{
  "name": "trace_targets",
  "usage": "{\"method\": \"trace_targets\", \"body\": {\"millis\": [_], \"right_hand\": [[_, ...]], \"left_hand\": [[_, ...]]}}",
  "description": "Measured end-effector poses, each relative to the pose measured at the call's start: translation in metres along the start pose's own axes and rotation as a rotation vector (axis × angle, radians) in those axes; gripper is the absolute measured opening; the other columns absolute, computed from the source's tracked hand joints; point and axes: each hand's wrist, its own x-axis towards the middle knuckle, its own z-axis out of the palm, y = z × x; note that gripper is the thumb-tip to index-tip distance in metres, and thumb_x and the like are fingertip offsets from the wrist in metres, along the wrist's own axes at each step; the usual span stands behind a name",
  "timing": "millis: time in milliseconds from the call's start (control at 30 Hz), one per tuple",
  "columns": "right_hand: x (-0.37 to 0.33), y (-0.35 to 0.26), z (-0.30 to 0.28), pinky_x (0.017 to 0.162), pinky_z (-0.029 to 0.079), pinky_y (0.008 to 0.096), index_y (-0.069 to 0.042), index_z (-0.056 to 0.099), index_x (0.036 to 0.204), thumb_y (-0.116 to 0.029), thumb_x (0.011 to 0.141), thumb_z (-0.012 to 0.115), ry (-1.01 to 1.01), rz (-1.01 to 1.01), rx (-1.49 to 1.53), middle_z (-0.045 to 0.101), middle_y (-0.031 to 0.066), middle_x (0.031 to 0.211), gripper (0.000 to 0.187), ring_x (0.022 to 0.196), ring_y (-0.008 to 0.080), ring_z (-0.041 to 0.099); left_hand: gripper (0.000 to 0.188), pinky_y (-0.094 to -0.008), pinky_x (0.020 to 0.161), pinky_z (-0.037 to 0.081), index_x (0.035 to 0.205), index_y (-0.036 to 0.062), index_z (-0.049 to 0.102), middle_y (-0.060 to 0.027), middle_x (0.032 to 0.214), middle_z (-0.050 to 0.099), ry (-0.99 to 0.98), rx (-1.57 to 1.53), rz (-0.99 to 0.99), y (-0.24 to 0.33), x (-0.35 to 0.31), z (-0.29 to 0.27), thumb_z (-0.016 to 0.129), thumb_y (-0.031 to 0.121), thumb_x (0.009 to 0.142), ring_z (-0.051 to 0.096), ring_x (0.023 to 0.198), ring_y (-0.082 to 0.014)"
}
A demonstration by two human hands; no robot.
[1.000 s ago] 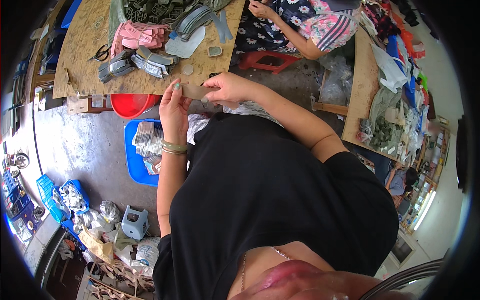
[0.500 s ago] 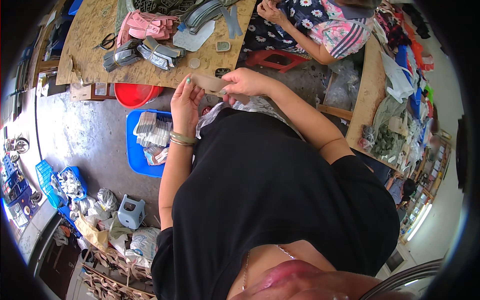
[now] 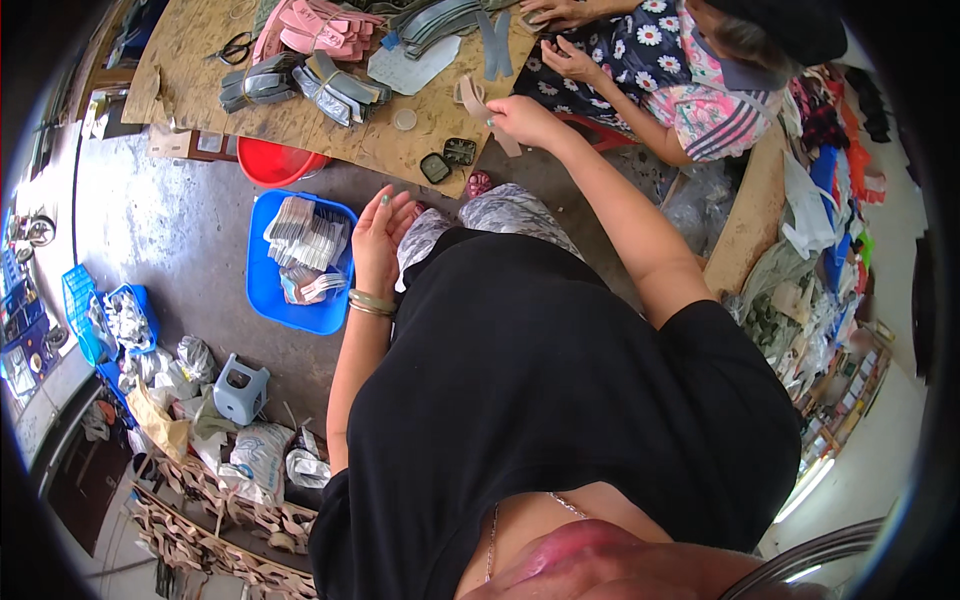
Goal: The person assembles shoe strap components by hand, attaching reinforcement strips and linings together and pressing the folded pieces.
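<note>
Tan strip (image 3: 475, 103) in the right hand (image 3: 527, 122), upper middle of the frame.
Its grip pinches the strip, whose long axis slants from upper left to lower right; the left hand (image 3: 380, 232) is loosely unclasped.

A wooden table (image 3: 200, 75) bore scissors (image 3: 234, 48), pink strips (image 3: 325, 30), banded grey bundles (image 3: 262, 84), a pale sheet (image 3: 415, 68) and, near its edge, a small dark case (image 3: 460, 152). On the grey floor (image 3: 195, 235) stood a blue bin (image 3: 298, 316) and a plastic stool (image 3: 238, 392).
</note>
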Motion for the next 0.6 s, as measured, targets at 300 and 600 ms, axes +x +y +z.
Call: {"method": "trace_targets", "body": {"millis": [300,600], "right_hand": [[0.116,0.03,-0.022,0.071,0.052,0.0459,-0.009,0.066,0.1,-0.01,0.082,0.053,0.071,-0.03,-0.613,0.067,0.0148,0.088,0.022,0.085,0.0336,0.066],[0.129,0.088,0.012,0.098,0.039,0.0444,-0.002,0.053,0.118,-0.014,0.089,0.046,0.2,-0.234,-0.781,0.059,0.0131,0.119,0.032,0.115,0.0287,0.053]], "left_hand": [[0.034,-0.0271,0.08,0.056,0.127,-0.0005,0.05,-0.0155,0.113,0.063,0.169,-0.086,0.015,-0.023,-0.021,-0.009,0.05,0.016,0.097,0.065,0.099,-0.0212],[0.034,-0.0283,0.079,0.056,0.126,-0.0011,0.05,-0.0168,0.113,0.063,0.233,-0.158,0.012,-0.048,-0.025,-0.011,0.05,0.015,0.097,0.066,0.098,-0.022]]}}
